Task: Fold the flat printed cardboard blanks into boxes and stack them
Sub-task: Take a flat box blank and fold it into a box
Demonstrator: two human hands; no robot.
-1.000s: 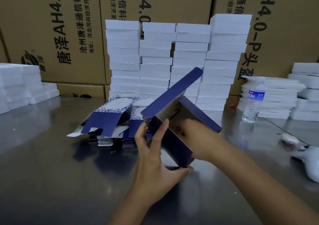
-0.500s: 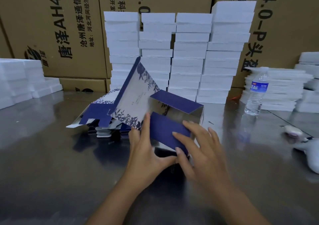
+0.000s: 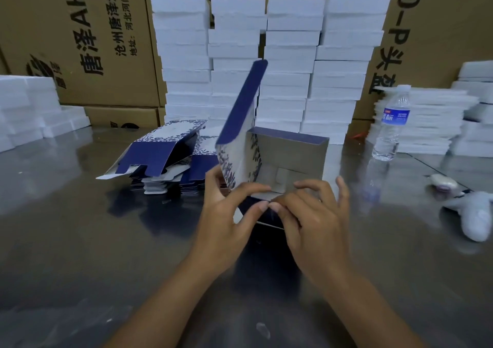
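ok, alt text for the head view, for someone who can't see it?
A left hand and a right hand pinch the near wall of a half-folded blue printed box on a metal table, its lid flap standing up. A pile of flat blanks lies left of it; tall white stacks and brown cartons stand behind, a water bottle to the right.

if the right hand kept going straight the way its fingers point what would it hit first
The half-folded box: the right hand pinches its near edge and points forward-left, so it would push into the open box. Behind that, probably the white stacks, though depth is unclear.
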